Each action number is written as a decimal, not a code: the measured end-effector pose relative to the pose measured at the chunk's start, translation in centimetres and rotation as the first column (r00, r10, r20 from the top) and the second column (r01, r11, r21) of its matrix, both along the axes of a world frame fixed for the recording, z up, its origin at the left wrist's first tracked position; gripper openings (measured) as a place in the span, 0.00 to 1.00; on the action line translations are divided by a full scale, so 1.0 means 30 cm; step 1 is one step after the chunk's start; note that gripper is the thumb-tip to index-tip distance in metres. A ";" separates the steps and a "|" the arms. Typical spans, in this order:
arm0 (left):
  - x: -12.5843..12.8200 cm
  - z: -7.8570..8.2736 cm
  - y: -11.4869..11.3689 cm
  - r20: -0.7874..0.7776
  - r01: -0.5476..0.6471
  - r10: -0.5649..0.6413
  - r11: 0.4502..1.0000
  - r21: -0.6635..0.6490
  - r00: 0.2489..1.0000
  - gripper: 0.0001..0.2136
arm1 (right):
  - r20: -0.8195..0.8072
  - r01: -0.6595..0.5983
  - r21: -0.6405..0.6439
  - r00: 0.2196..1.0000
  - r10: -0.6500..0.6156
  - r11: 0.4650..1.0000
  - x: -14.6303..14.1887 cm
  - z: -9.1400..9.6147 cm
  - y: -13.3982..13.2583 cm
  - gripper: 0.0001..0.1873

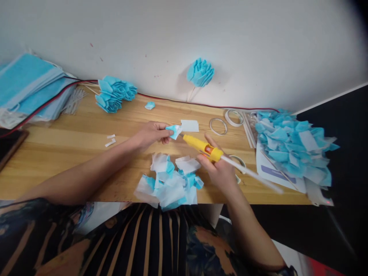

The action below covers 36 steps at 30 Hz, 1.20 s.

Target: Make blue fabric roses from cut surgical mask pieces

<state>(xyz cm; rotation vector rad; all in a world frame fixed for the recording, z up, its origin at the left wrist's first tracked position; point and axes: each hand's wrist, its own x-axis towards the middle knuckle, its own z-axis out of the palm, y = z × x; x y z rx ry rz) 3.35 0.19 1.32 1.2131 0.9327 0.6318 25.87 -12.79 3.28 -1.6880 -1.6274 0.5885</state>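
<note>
My left hand (152, 134) pinches a small folded piece of blue and white paper (174, 130) above the wooden table (71, 153). My right hand (218, 168) grips a yellow glue gun (202, 147), its nozzle pointing left and touching the folded piece. A white glue stick (253, 174) juts out of the gun's back toward the right. A heap of cut blue and white paper pieces (169, 182) lies at the near table edge between my hands.
Blue paper flowers (115, 94) lie at the back left, one more flower (200, 72) leans on the wall. Stacked blue sheets (25, 88) sit far left. Tape rolls (218, 125) and a big pile of blue pieces (293, 149) lie on the right. A red cable (201, 104) runs along the wall.
</note>
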 end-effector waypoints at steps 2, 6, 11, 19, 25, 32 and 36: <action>0.000 0.002 0.001 0.017 -0.023 0.023 0.999 -0.027 1.000 0.07 | 0.205 0.008 0.069 0.979 -0.022 0.998 0.049 0.021 -0.015 0.25; 0.000 0.002 0.004 0.042 -0.035 0.038 0.997 -0.065 0.998 0.07 | 0.518 0.124 0.103 0.840 -0.160 0.987 0.268 0.041 -0.043 0.33; 0.002 0.000 0.002 0.026 0.002 -0.001 0.998 -0.059 1.000 0.07 | 0.623 0.035 0.104 0.777 -0.093 0.994 0.634 -0.043 -0.064 0.36; 0.004 0.001 -0.001 0.017 0.024 -0.024 0.999 -0.023 1.000 0.08 | 0.537 0.073 0.102 0.835 -0.116 0.992 0.555 0.041 -0.050 0.17; 0.003 0.002 -0.004 0.029 0.040 -0.038 0.998 -0.047 0.999 0.08 | -0.089 0.008 -0.016 0.996 -0.009 1.000 0.071 0.080 0.121 0.12; -0.001 -0.002 0.001 0.016 0.075 -0.076 0.997 0.017 0.997 0.09 | -0.298 -0.192 -0.013 0.938 0.180 0.981 -0.083 0.009 0.286 0.14; 0.001 0.004 0.001 0.003 0.093 -0.093 0.995 0.034 0.996 0.09 | -0.266 -0.188 -0.014 0.948 0.177 0.982 -0.110 0.001 0.301 0.09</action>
